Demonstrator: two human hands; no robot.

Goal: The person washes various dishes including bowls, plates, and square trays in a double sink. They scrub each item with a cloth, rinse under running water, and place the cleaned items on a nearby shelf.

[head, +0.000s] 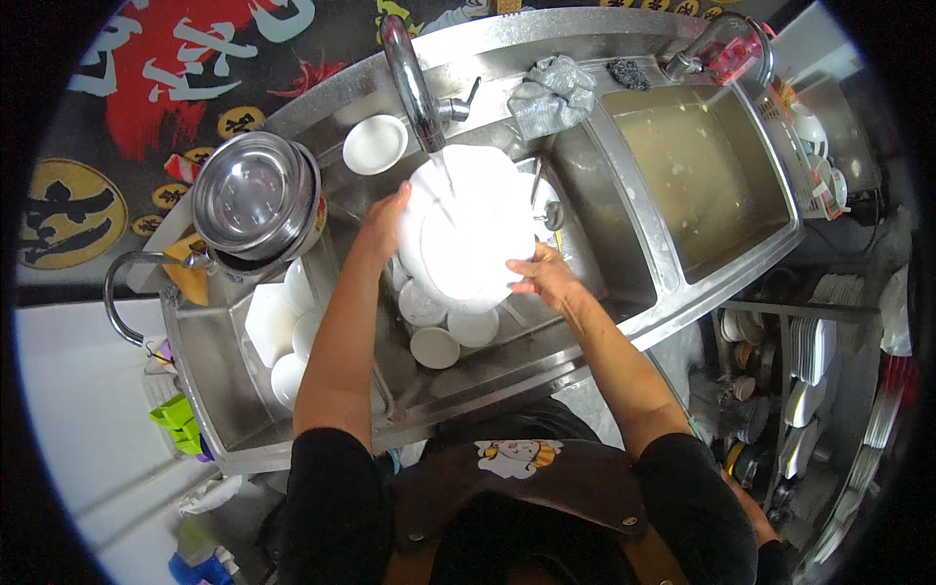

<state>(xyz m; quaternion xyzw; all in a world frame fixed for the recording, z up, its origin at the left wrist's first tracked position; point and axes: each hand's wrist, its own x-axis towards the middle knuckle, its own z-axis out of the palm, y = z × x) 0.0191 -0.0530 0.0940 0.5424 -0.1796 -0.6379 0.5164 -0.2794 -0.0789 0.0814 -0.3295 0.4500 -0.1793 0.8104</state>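
Note:
A large white dish is held up over the middle sink basin, under the chrome faucet. A thin stream of water falls onto it. The glare on its surface hides whether it is one dish or several. My left hand grips its left rim, and my right hand pinches its lower right edge. Below it in the basin lie several small white dishes, partly covered by it. To its right, a ladle-like metal utensil rests on another white plate.
Stacked metal bowls stand at left above a basin of white dishes. Cloudy water fills the right basin. A grey cloth and a scouring pad lie on the back ledge. Another person's hand shows near the plate shelves.

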